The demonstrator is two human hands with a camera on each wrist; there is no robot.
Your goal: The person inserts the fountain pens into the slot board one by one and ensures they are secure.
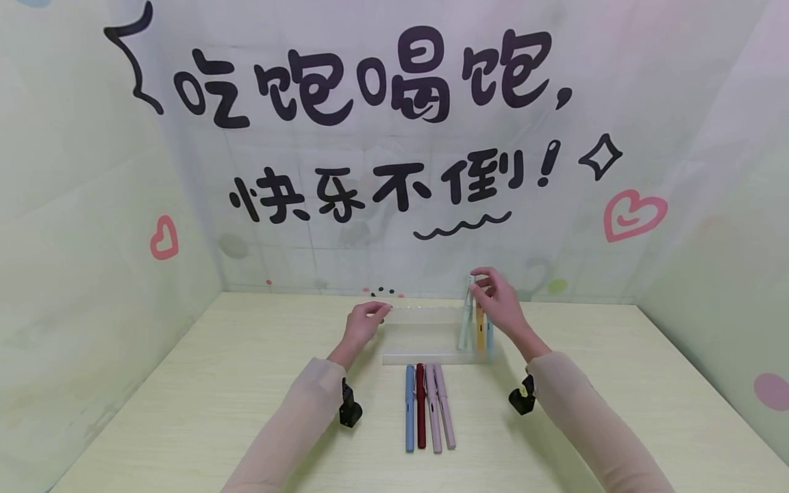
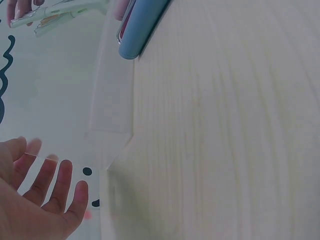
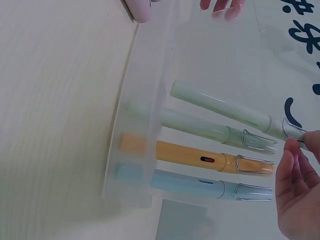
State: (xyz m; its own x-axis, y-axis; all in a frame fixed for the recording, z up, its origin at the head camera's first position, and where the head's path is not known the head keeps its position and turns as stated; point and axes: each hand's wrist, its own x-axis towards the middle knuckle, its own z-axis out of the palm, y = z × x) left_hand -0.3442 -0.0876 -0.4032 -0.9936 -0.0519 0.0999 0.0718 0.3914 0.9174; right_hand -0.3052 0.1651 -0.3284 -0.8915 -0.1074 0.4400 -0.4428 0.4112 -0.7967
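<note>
My right hand [image 1: 499, 301] pinches a light green pen [image 3: 220, 107] by its clipped end. The pen slants over a clear, frosted box [image 1: 425, 358], its lower end behind the front wall in the head view. Inside, at the right end, a second light green pen [image 3: 197, 125], an orange pen [image 3: 187, 156] and a light blue pen [image 3: 187, 182] stand side by side, clips up; the frosted front wall blurs their lower ends. At the box's left end, my left hand [image 1: 362, 323] grips the upper edge between thumb and fingers.
In front of the box, a blue pen [image 1: 409, 411], a dark red pen [image 1: 421, 407] and two pale purple pens [image 1: 433, 414] lie side by side on the wooden table [image 1: 246, 383]. Behind the box rises a printed cloth wall [image 1: 277, 267]; similar walls flank the table.
</note>
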